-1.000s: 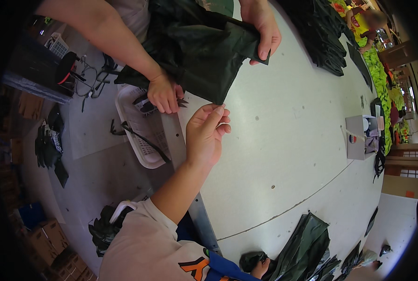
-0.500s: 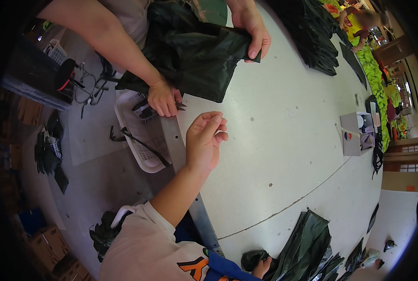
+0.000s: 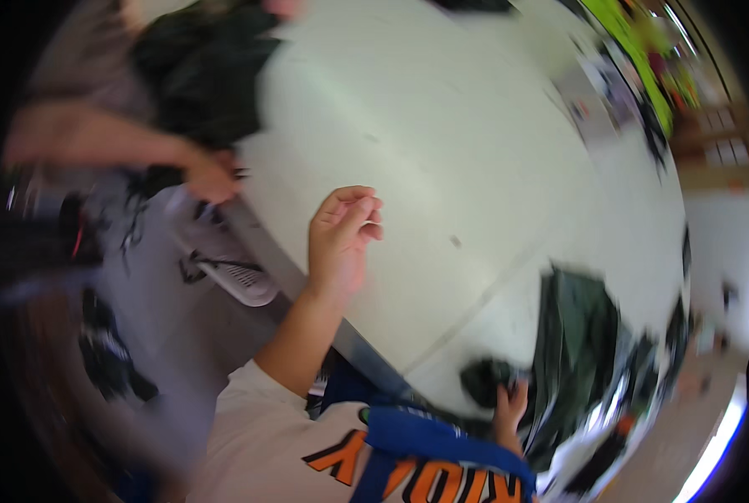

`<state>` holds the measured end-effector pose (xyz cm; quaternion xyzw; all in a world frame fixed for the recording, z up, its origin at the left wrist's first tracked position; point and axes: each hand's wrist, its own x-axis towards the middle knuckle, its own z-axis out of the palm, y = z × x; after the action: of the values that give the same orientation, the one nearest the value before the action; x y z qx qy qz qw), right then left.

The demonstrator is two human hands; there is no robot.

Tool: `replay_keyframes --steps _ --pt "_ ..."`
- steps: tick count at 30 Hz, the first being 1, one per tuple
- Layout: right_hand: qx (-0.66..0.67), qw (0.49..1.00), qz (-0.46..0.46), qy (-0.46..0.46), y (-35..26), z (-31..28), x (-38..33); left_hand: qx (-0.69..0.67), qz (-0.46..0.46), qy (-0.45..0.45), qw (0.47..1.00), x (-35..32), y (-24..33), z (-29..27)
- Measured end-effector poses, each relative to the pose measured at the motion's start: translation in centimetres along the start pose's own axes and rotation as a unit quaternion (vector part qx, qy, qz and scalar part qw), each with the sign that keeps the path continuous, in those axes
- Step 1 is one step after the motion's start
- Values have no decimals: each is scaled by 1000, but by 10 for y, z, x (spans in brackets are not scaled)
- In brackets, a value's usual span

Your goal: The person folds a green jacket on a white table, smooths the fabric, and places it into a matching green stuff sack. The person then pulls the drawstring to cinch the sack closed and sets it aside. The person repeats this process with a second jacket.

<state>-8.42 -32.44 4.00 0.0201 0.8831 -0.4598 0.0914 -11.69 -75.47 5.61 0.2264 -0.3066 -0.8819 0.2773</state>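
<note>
My left hand (image 3: 343, 243) is raised over the pale table (image 3: 416, 277), thumb pressed to curled fingers; anything in that pinch is too small to make out. At the lower right, my right hand (image 3: 511, 409) closes on a bunched dark green fabric piece (image 3: 486, 381). Beside it lies a larger stack of dark green fabric pieces (image 3: 576, 335), partly folded. At the upper left a co-worker's hand (image 3: 213, 176) rests by the table edge, blurred, with a dark pointed tool tip showing. Dark green fabric (image 3: 202, 71) lies in front of that person.
A white plastic basket (image 3: 253, 289) with a black strap hangs beside the table's left edge. An open box (image 3: 588, 105) stands at the far right. Dark cloth pieces (image 3: 110, 352) lie on the floor at left. Bright yellow-green material (image 3: 643, 67) runs along the far side.
The view has swung right and blurred, so the co-worker shifts toward the upper left. My right hand and the fabric stack show more fully. My left hand keeps its pinch.
</note>
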Motion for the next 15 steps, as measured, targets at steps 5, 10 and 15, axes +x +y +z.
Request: replay_keyframes --steps 5,10,15 --pt "-130 965 -35 -224 -59 -2 -18 186 -247 -138 941 -48 -84 32" --pt "-105 989 -24 -99 -57 -24 -8 405 -235 -321 823 -63 -152 75" --pt "-94 964 45 245 32 -133 1 494 -157 -508 688 -125 -162 104"
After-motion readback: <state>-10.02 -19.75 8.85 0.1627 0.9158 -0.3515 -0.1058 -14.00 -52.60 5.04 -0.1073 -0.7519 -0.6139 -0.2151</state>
